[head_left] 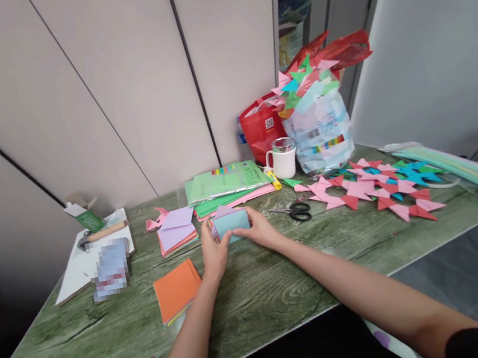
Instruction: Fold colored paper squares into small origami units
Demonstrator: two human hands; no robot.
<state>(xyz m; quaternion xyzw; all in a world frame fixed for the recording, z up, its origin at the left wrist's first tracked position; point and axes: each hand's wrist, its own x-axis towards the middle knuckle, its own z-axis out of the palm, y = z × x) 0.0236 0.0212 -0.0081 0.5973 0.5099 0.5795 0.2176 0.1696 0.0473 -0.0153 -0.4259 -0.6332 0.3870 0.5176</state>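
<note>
Both hands close on a small light-blue folded paper (231, 224) that sits near the middle of the table, a little toward its far edge. The left hand (214, 255) presses in from the left with the fingers curled against the paper's side; the right hand (260, 230) covers its right end, fingers bent over the top edge. Each grip is narrow, pinching the paper rather than lying flat on it, and a lilac sheet shows just behind the blue one, touching it. Whether the piece is lifted or rests on the table cannot be told.

Judged from how things lie, the folding is well along overall. A broad spread of finished paper stars (375, 188) in pink, red, blue and green covers the right part of the table, and more fill a clear plastic bag (320, 129) standing at the far edge. The piece in hand looks only partly folded, still a plain block with no points.

Plenty of stock is left: an orange paper stack (176, 288) toward the near left, a lilac-topped stack (176, 231) just left of the hands, and green paper packs (224, 184) behind them. Black scissors (297, 211) lie just right of the right hand, and a white mug (282, 160) stands beside the bag.
</note>
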